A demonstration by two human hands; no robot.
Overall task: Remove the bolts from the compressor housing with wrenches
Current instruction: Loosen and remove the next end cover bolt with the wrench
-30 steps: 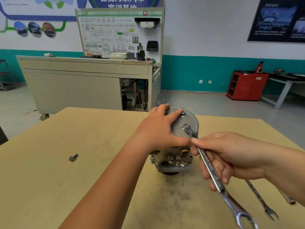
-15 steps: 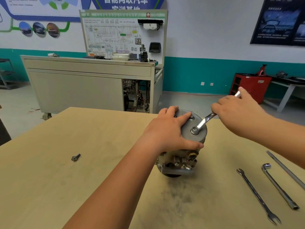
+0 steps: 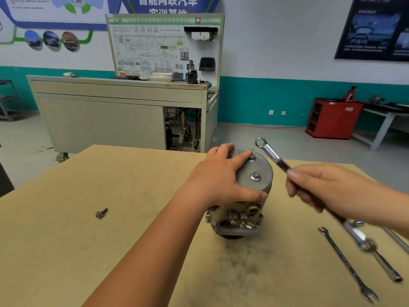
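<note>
Grey metal compressor housing [image 3: 257, 167] stood upright mid-table [image 3: 88, 251]. Left hand [image 3: 218, 178] lay flat on its cover. Right hand [image 3: 321, 187] gripped combination wrench [image 3: 273, 157], ring end clear of flange bolt [image 3: 255, 176]. Advised: seat ring fully before turning.

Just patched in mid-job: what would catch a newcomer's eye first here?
The compressor stands mid-table, with the left hand pressed flat on its cover beside a seated bolt. To its right, the right hand grips a wrench whose ring end is in the air, off any bolt. A loose bolt lies far left, and spare wrenches lie at the right.
</note>
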